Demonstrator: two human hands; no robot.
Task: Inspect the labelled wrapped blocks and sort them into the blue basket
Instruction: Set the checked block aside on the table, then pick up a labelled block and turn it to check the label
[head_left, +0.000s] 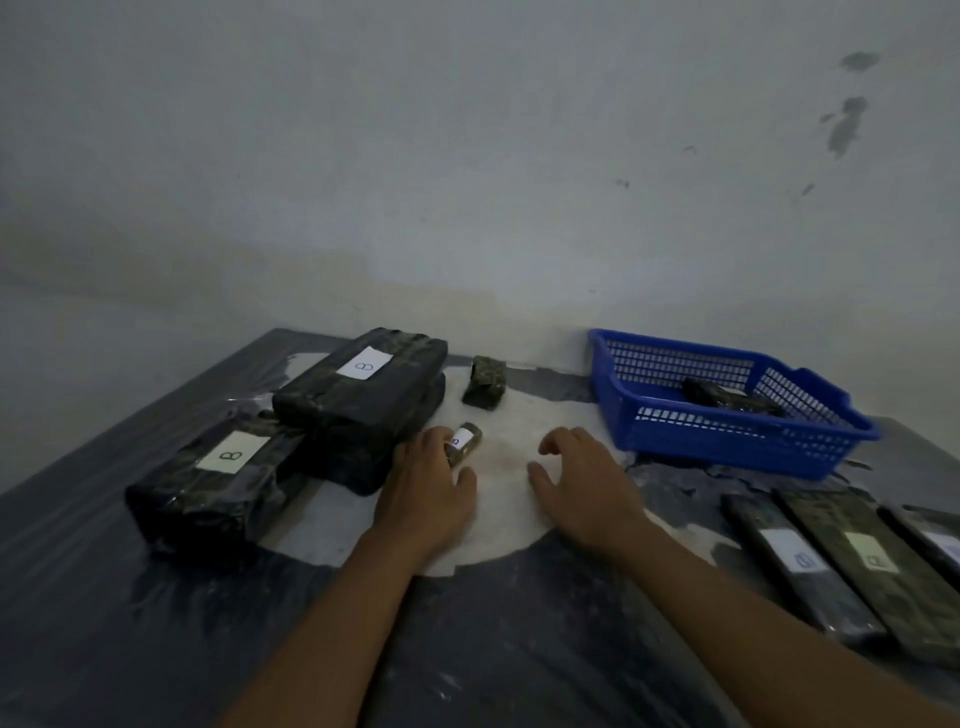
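A dim room with a pale, stained wall rises behind a dark surface covered in wrinkled plastic sheeting, with a lighter, dusty patch worn in its middle.

The left hand lies on that patch, its grip closed around a small wrapped block with a white label, pinched between thumb and fingers. The right hand hovers or rests just beside it, palm down, fingers loosely spread and holding nothing.

To the left, 2 large dark wrapped blocks sit near each other: the far one is stacked on another dark block and bears a white label reading B; the nearer one carries the same letter. A small dark wrapped block without a visible label stands near the wall, between the stack and the basket.

The blue basket, a shallow mesh tray, sits at the right rear of the surface with 1 dark wrapped block inside it.

At the right edge, 3 flat, long labelled wrapped blocks lie side by side; their label writing is too blurred to read.
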